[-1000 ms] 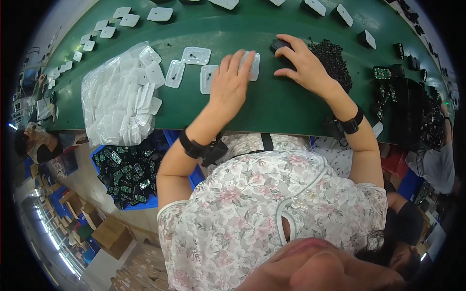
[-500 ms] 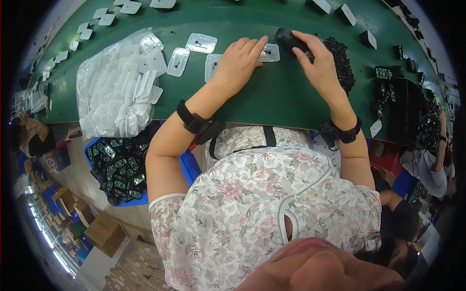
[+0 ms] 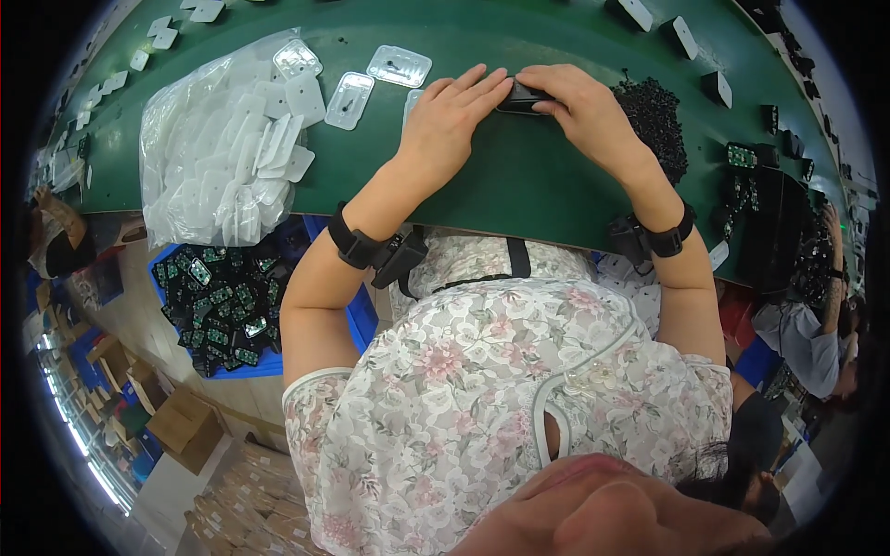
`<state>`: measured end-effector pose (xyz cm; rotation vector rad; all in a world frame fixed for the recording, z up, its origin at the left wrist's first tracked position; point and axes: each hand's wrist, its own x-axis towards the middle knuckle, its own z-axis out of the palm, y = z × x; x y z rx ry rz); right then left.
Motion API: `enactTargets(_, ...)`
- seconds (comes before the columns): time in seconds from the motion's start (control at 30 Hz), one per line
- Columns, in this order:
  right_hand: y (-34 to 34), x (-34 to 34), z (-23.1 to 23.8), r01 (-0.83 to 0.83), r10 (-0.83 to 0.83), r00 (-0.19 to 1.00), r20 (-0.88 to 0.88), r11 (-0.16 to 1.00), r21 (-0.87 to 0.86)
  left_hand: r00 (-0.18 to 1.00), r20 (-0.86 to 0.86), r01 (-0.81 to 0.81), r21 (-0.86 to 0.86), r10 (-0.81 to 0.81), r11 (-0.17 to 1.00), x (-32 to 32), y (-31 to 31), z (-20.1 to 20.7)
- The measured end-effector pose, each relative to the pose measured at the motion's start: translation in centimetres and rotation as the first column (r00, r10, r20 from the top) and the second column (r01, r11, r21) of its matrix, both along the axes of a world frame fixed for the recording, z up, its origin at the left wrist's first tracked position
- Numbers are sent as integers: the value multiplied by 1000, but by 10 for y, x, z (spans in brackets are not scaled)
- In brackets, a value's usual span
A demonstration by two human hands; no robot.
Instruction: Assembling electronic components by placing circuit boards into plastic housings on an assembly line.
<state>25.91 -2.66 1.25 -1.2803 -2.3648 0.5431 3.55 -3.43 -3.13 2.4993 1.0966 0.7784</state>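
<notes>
A black box-shaped plastic housing (image 3: 525,98) sits on the green table, between my two hands. My right hand (image 3: 586,109) is closed round its right end, fingers over the top. Against its left end press the fingertips of my left hand (image 3: 447,119); my left thumb is hidden. Whatever lies beneath the housing cannot be seen. Left of my left hand are two clear shallow plastic covers, one farther back (image 3: 400,65) and one nearer (image 3: 349,100), each with a small dark part on it. A third cover (image 3: 412,100) is partly hidden by that hand.
A clear bag (image 3: 199,157) of white plates lies to the left. Below the table edge, a blue bin (image 3: 260,366) holds green circuit boards. A pile of small black parts (image 3: 652,125) is right of my right hand. White-topped black housings (image 3: 681,39) stand farther back.
My right hand has brought the black housing left and down, over where a clear cover lay under my left fingers. Both hands now meet at the housing.
</notes>
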Motion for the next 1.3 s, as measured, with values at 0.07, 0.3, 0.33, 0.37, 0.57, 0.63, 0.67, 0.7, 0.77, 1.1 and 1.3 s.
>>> enactTargets(0.07,-1,1,-3,-32,25,997,66,995,97,999,-51,-3,33,5,999,0,-3,2)
enactTargets(0.3,-22,-2,8,54,-67,996,52,976,210,988,-152,7,172,20,985,16,-16,22)
enactTargets(0.33,-16,2,6,59,-55,998,-38,989,135,988,-146,-14,166,39,986,21,-16,21)
enactTargets(0.37,-8,4,8,45,-42,998,-56,997,59,989,-140,-32,164,56,986,23,-16,19)
enactTargets(0.57,11,19,4,-27,-323,767,-555,847,-531,986,108,-114,-106,126,988,31,12,19)
enactTargets(0.63,-9,25,25,-8,-300,753,-585,886,-464,971,202,-73,-256,127,964,38,16,30)
enactTargets(0.67,-16,29,38,24,-315,748,-585,893,-450,947,275,-40,-415,167,909,41,18,36)
enactTargets(0.7,-20,35,44,33,-318,742,-590,897,-442,949,273,-32,-407,155,913,48,21,46)
enactTargets(0.77,-18,48,49,56,-362,591,-721,910,-411,889,450,131,-415,78,900,69,31,65)
enactTargets(1.1,73,325,53,671,-698,248,-672,624,-400,892,452,149,-284,-5,947,55,23,90)
enactTargets(1.3,97,402,17,657,-826,391,-405,559,-506,938,323,-13,-320,122,947,8,-8,79)
